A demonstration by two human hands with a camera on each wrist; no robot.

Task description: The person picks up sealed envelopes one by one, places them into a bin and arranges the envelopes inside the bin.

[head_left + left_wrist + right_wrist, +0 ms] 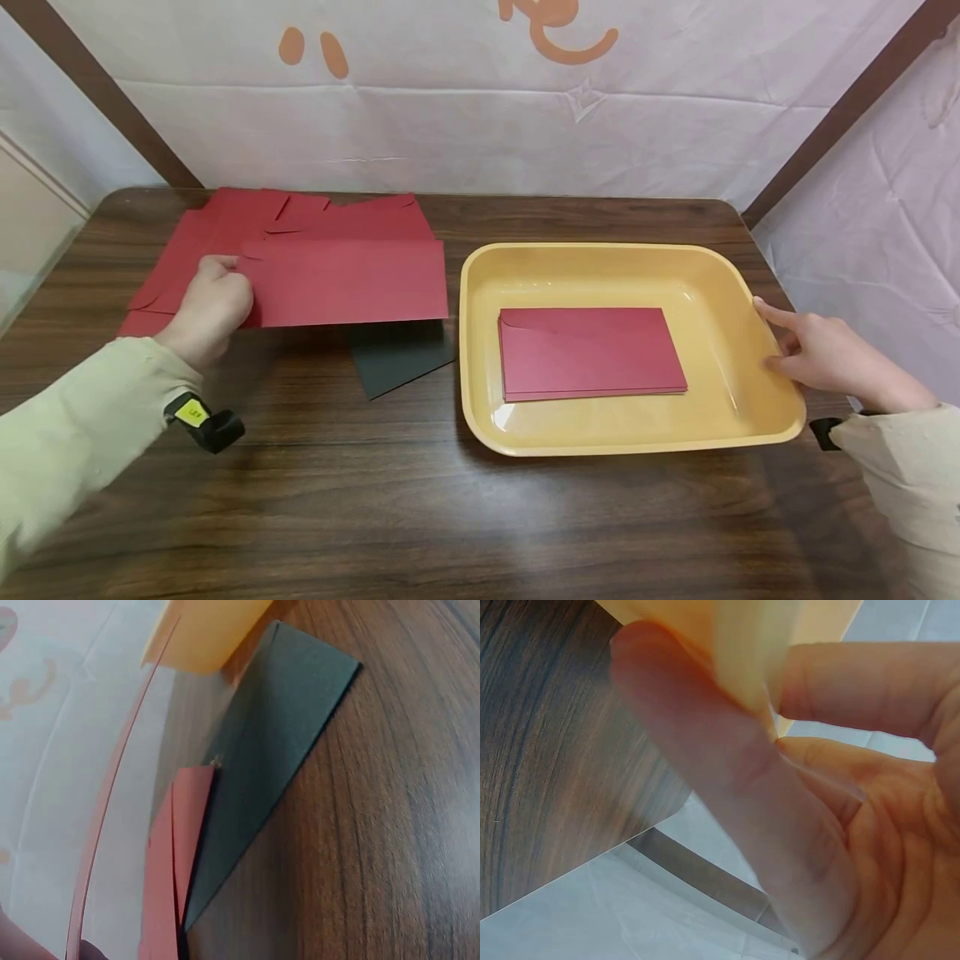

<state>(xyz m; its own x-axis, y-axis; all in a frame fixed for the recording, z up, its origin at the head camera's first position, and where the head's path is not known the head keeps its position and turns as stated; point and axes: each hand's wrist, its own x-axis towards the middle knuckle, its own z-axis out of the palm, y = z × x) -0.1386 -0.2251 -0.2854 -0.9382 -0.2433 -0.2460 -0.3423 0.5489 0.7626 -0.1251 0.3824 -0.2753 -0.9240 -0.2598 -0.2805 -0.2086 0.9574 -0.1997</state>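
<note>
My left hand [213, 308] pinches the left end of a red envelope [348, 282], raised over the pile of red envelopes [243, 217] on the table's left. In the left wrist view the held envelope [112, 787] appears edge-on. A dark green-grey flat piece [401, 357] lies partly under the pile; its kind is unclear. Within the yellow tray [637, 437] rests a small stack of red envelopes [588, 350]. My right hand [836, 354] grips the tray's right rim, with fingers on both sides of the yellow wall [754, 652] in the right wrist view.
A brown wood-grain table [420, 517] lies under everything. Behind it hangs a pale cloth [450, 133] with orange markings, close to the table's far edge. Brown frame bars [847, 108] stand at both back corners.
</note>
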